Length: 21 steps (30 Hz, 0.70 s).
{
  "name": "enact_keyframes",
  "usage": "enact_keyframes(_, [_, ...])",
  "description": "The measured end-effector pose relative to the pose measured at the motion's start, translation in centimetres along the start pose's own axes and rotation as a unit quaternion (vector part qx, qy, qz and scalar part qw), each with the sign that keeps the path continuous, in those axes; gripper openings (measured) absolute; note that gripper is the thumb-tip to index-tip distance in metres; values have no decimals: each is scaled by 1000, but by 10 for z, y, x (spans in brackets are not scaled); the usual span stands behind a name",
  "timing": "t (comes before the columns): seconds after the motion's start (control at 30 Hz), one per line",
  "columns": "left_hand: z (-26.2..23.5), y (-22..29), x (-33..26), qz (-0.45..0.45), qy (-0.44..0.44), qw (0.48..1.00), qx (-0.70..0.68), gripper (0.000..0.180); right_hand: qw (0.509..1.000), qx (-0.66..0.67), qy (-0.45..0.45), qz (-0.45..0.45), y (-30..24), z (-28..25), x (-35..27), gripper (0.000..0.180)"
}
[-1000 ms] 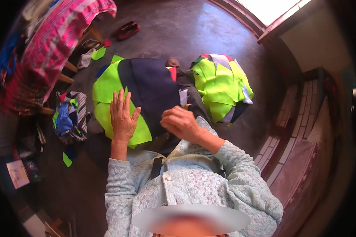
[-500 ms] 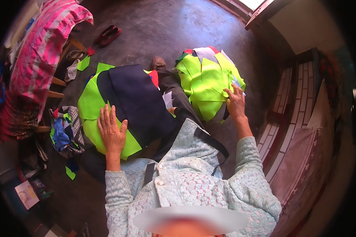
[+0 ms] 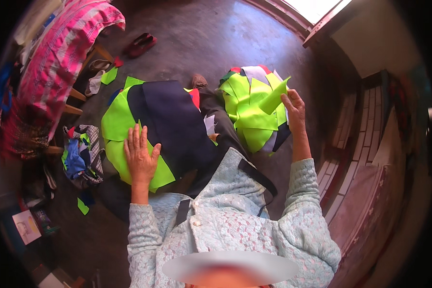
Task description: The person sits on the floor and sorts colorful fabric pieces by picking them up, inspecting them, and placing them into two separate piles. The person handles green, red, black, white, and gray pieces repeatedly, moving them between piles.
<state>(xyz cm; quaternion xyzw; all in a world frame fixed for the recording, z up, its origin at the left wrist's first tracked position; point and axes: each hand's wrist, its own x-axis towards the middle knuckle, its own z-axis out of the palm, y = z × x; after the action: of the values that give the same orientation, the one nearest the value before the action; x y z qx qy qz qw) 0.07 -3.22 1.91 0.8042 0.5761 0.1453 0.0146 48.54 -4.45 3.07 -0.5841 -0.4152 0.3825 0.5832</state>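
My left hand (image 3: pixel 141 157) lies flat, fingers stretched, on neon-yellow fabric (image 3: pixel 117 122) at the left. Dark navy fabric (image 3: pixel 170 122) overlaps that piece and covers much of my left side. On the right, my right hand (image 3: pixel 295 109) pinches the edge of a neon-yellow fabric piece (image 3: pixel 274 98), lifted and partly folded over. Below it sits a rounded pile of fabric pieces (image 3: pixel 254 137), mostly neon yellow, with grey, red and navy ones showing at its edges. What lies under the pile is hidden.
At the left, a checked bag (image 3: pixel 96 149) holds colourful scraps. A pink plaid cloth (image 3: pixel 57 67) drapes over wooden furniture behind it. A dark red shoe (image 3: pixel 140 44) rests on the floor beyond. Stacked pale tiles or bricks (image 3: pixel 355 144) stand at the right. Green scraps (image 3: pixel 82 206) lie on the floor.
My right hand has moved up slightly and now raises a neon-yellow piece off the right pile. My left hand stays flat on the left fabric. The view has shifted a little.
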Motion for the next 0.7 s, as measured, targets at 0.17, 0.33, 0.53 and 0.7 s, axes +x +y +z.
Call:
enact_keyframes(0.17, [-1, 0, 0, -4, 8, 1000, -18, 66, 944, 312, -108, -6, -41, 58, -21, 26])
enact_keyframes(0.33, [-12, 0, 1, -27, 80, 985, -151, 72, 898, 373, -216, 90, -54, 127, -55, 26])
enact_keyframes(0.53, [-59, 45, 1, -27, -93, 728, -679, 73, 851, 350, -366, 141, -63, 188, -95, 21])
enact_keyframes(0.7, [-61, 52, -22, -115, -179, 603, -769, 44, 864, 267, -400, 148, -60, 208, -109, 13])
